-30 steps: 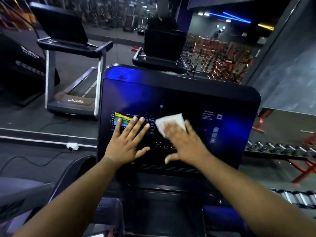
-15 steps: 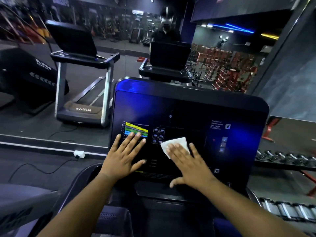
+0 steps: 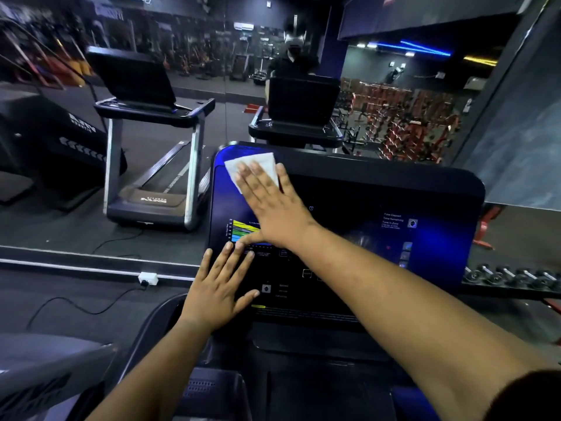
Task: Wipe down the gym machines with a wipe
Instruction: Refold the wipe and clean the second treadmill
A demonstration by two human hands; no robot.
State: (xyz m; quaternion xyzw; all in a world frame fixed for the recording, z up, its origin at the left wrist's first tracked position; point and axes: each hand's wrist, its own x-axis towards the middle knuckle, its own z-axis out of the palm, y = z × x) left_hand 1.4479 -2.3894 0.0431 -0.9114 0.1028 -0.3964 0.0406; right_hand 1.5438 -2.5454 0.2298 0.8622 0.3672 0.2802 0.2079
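Observation:
A treadmill's black glossy console (image 3: 364,214) fills the middle of the view, with a small coloured chart lit at its left. My right hand (image 3: 273,208) lies flat with straight fingers and presses a white wipe (image 3: 243,167) against the console's top left corner. Only the wipe's upper part shows past my fingertips. My left hand (image 3: 220,287) rests flat and spread on the console's lower left area, just below the chart.
A wall mirror ahead reflects another treadmill (image 3: 151,141), this console's back and a person. A dumbbell rack (image 3: 513,279) stands low at the right. A socket and cable (image 3: 147,278) lie on the floor at the left.
My right hand has slid the wipe from the console's middle up and left to its top left corner. My left hand has stayed at the lower left. The camera has tilted up.

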